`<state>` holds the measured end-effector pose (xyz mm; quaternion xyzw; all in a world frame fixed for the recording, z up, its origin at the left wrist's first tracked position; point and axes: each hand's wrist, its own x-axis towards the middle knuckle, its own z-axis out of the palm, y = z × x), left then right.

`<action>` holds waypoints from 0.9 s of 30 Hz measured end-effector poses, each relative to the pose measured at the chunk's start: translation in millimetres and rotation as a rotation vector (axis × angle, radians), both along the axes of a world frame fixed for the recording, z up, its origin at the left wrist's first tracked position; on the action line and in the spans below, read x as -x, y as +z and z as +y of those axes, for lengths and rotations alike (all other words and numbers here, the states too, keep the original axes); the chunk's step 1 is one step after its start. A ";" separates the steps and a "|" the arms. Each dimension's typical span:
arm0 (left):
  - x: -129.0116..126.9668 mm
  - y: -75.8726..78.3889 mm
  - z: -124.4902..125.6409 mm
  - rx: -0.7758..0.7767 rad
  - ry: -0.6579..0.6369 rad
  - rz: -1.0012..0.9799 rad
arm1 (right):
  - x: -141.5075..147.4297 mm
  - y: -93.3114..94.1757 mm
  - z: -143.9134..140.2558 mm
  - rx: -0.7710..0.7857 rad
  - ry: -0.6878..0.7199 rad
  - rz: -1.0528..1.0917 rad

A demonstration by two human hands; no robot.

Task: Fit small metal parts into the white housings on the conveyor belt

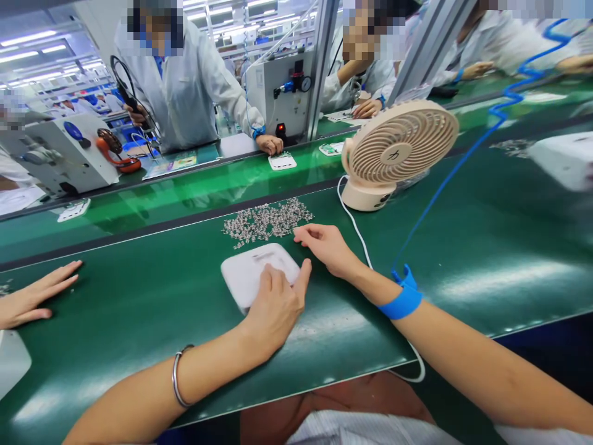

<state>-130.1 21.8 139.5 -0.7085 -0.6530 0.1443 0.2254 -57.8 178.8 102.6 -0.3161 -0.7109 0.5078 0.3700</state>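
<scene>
My left hand (277, 303) rests on a white plastic cover (241, 269) with rounded corners, which lies on the green bench. Its fingers bend over the cover's top, and the thumb reaches along the right edge. Part of the cover is hidden under the hand. Beyond it is a loose pile of small shiny metal pieces (264, 222). At the pile's right edge, my right hand (327, 246) is closed in a pinch; what sits between the fingertips is too small to make out. A blue wrist strap (402, 301) with a coiled cord goes round my right wrist.
A beige fan (393, 154) with a white cable stands right of the pile. Flat white parts (282, 162) lie along the green belt (194, 185) beyond. A co-worker's hand (39, 295) is at the left; another co-worker (180, 86) stands across the belt. A white housing (567, 159) sits far right.
</scene>
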 end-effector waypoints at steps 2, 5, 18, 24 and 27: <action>7.3 11.2 4.9 0.133 0.187 -0.046 | 0.8 -2.3 2.2 -0.005 -0.052 -0.019; 40.1 24.8 17.8 0.191 0.448 -0.105 | 0.3 -3.9 3.0 -0.120 -0.023 -0.082; 113.8 35.3 27.5 0.054 0.605 -0.125 | 7.7 -11.7 -4.3 -0.605 0.065 -0.285; 17.8 -21.4 21.5 -0.034 0.031 -0.266 | 8.3 -5.9 -16.7 -0.729 0.094 -0.558; 0.5 -40.4 11.5 -0.195 -0.016 -0.398 | 8.9 0.3 -23.5 -0.770 0.132 -0.700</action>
